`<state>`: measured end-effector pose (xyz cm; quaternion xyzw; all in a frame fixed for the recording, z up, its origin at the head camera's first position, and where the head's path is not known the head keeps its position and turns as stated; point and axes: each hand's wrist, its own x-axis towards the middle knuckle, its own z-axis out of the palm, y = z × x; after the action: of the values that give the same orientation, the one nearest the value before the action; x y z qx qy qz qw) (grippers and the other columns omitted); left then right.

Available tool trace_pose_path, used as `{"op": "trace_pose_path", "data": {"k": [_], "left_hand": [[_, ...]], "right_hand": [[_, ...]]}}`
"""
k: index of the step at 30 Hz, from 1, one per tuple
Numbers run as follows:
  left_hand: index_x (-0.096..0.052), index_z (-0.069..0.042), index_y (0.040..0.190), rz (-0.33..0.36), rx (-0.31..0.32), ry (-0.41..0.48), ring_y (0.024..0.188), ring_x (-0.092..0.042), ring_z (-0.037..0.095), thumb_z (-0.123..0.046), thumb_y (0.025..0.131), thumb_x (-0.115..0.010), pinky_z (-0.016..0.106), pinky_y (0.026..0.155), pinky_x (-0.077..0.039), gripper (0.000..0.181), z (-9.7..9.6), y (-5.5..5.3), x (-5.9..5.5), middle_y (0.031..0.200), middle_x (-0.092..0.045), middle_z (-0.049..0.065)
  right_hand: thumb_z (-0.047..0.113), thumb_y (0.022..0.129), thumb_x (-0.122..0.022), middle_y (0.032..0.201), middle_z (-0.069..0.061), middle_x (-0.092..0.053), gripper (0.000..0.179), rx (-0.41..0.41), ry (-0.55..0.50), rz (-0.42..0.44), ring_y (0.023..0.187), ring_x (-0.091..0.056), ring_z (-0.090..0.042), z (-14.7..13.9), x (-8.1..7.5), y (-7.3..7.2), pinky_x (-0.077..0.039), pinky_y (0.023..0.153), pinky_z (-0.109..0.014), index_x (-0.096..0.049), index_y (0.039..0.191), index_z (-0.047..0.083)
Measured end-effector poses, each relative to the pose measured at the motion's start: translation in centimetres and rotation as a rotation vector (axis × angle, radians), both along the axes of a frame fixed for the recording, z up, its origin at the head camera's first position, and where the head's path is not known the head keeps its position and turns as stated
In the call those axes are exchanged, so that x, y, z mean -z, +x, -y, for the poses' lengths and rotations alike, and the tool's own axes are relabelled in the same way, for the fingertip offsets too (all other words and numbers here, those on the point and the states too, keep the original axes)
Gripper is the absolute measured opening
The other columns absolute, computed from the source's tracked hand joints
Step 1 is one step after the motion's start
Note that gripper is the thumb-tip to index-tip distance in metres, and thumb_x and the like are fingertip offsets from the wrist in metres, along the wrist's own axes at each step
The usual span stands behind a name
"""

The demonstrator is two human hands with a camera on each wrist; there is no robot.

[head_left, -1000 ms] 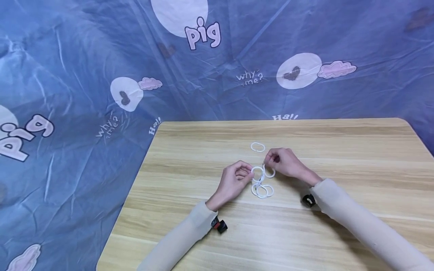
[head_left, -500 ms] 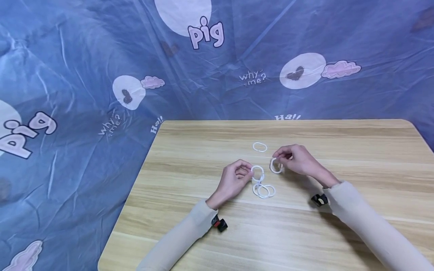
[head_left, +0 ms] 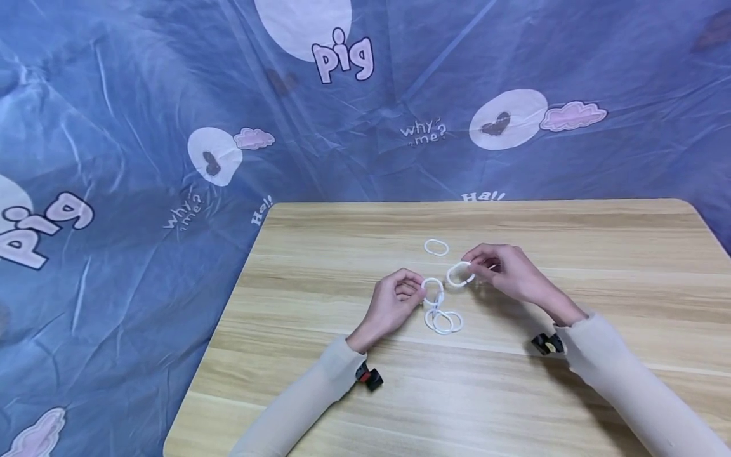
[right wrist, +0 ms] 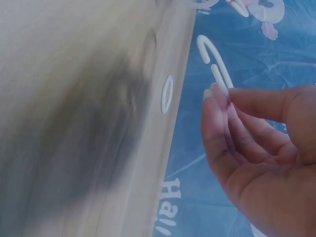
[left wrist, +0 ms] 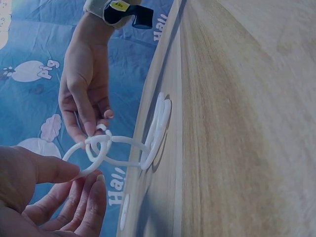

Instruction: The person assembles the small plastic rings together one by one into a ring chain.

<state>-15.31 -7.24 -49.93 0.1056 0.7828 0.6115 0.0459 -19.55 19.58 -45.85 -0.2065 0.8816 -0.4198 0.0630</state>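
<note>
From my seat I take the ring in the left hand as the centre of a clock, with twelve o'clock towards the blue cloth point(head_left: 365, 146). The left hand point(head_left: 394, 304), at between eight and nine, has its thumb and fingertips closed in a pinch on that white ring point(head_left: 443, 290). A linking ring runs from it to the lower rings point(head_left: 442, 333), which lie overlapping on the wooden table point(head_left: 320, 266) between five and six; I cannot count them surely through the overlap.

Just beside it at two o'clock, apart from it, I see the second ring point(right wrist: 221, 59), raised, a narrow gap showing in its loop. My right hand point(head_left: 508, 270), between two and three, pinches this one by thumb and forefinger. At twelve a loose ring point(head_left: 437, 240) lies flat on the table. I see pale sleeves point(head_left: 622, 368) on both arms.
</note>
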Motion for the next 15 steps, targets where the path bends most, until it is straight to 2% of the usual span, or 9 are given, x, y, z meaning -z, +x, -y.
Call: {"op": "trace_pose_path", "data": {"k": [7,15], "left_hand": [[-0.070,0.002,0.109,0.006,-0.013,-0.003,0.077,-0.067,0.001,-0.003,0.094,-0.074,0.017,0.076,-0.063,0.016,-0.13,0.08,-0.34,0.101,-0.074,0.019],[-0.070,0.002,0.109,0.003,-0.010,-0.002,0.077,-0.068,0.003,-0.001,0.094,-0.074,0.017,0.074,-0.063,0.016,-0.30,-0.18,-0.19,0.100,-0.074,0.021]], "right_hand": [[0.003,0.097,-0.069,0.098,-0.011,-0.078,0.019,0.026,-0.051,-0.022,0.083,-0.072,-0.024,-0.12,-0.18,0.24,-0.060,0.074,-0.019,-0.071,0.116,0.006],[-0.001,0.094,-0.071,0.100,-0.017,-0.077,0.020,-0.018,-0.128,-0.011,0.086,-0.073,-0.019,0.41,-0.53,0.63,-0.062,0.078,-0.018,-0.069,0.115,0.001]]}}
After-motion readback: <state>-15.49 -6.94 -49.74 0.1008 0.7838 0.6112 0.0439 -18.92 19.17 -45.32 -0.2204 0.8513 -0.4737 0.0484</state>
